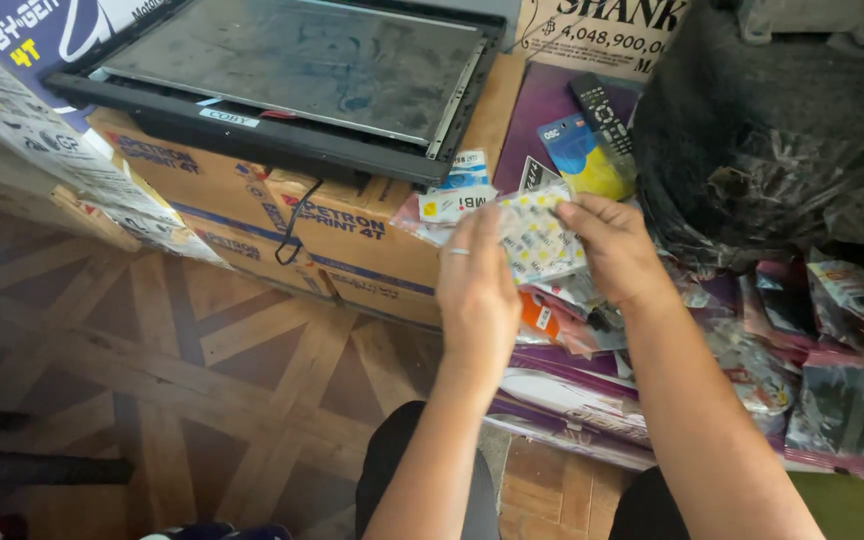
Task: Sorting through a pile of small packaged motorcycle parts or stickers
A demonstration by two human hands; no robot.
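- Two hands are working here: the left hand [476,290] and the right hand [614,250], both gripping one clear packet [537,238] dotted with yellow and white pieces.
- One ring [458,251] is showing on the left hand.
- One flat screen panel [297,65] in a black frame is lying face up.
- At least three brown cartons [352,235] are sitting under it; more may be hiding behind.
- One black remote control [602,112] is resting up top.
- One big dark plastic bag [772,130] is bulging at the right.
- Loose sachets and packets [802,370] are piling up beyond counting.
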